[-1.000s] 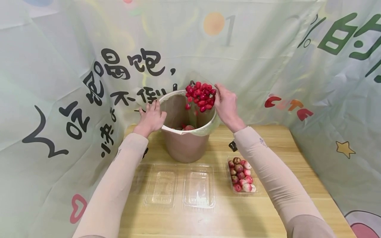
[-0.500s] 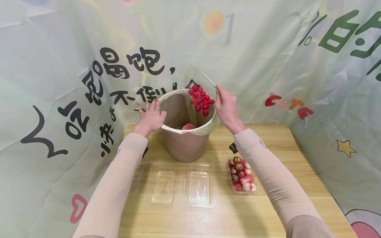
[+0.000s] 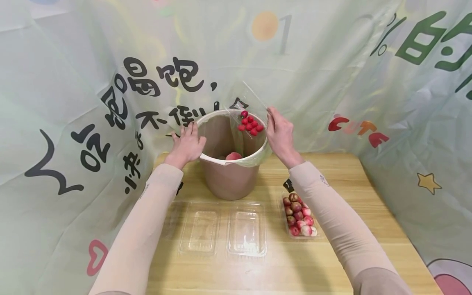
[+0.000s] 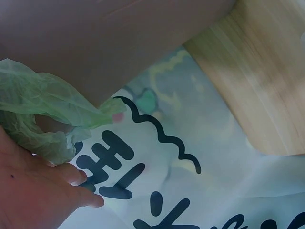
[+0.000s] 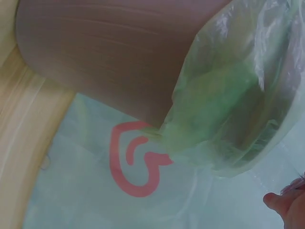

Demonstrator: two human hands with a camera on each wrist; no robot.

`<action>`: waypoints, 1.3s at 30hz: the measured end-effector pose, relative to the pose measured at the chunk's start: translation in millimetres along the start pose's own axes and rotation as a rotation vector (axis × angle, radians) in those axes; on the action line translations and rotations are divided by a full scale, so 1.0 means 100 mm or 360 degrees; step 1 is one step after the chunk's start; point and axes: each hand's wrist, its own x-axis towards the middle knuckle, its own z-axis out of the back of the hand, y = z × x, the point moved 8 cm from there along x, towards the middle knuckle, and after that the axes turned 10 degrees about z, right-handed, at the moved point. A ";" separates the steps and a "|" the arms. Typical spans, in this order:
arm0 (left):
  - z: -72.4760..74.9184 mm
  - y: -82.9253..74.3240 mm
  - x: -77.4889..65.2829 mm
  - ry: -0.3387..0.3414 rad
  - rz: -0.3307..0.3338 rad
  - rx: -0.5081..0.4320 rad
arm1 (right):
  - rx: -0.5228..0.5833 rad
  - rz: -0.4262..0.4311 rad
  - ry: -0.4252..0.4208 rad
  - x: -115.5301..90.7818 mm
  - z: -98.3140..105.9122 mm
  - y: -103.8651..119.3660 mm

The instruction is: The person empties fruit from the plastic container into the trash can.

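Note:
My right hand [image 3: 281,133] pinches the edge of a clear plastic box [image 3: 248,96], held tilted over the bin. Several red raspberries [image 3: 250,125] and a dark red cherry [image 3: 244,114] lie toward its lower end. The brown bin [image 3: 230,180] stands upright, lined with a pale green bag [image 5: 214,109] folded over its rim. Inside, a pinkish-red round fruit [image 3: 233,156] shows; the rest of the bottom is hidden. My left hand [image 3: 186,145] rests on the bin's left rim, fingers spread. In the left wrist view those fingers [image 4: 76,174] extend beside the bag.
Clear plastic trays [image 3: 199,250] lie on the wooden table [image 3: 273,274] in front of the bin. To the right sits a clear box of plums and pink-white fruit [image 3: 298,217], partly under my right forearm. Printed cloth [image 3: 313,53] surrounds the table.
Most of the red fruit has left the tilted box, and only a small cluster is visible now. The box tilts more steeply. My left hand has stayed on the rim.

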 end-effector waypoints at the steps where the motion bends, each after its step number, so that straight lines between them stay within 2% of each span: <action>1: 0.00 0.00 0.00 -0.0001 0.0000 0.0000 | 0.0001 -0.0004 -0.0006 0.00 0.00 0.00; 11: -0.01 0.02 0.01 0.0009 0.0004 -0.0009 | -0.0012 0.0029 -0.0080 -0.05 0.02 -0.02; 23: -0.01 -0.01 0.01 0.0012 -0.0001 0.0002 | -0.0075 0.0203 -0.0117 -0.15 0.00 0.02; 28: 0.00 -0.01 0.01 0.0010 0.0000 -0.0006 | -0.0065 0.0248 -0.0094 -0.15 -0.02 0.06; 39: 0.00 -0.01 -0.01 0.0008 -0.0004 -0.0026 | -0.0034 0.0370 -0.0130 -0.15 -0.02 0.11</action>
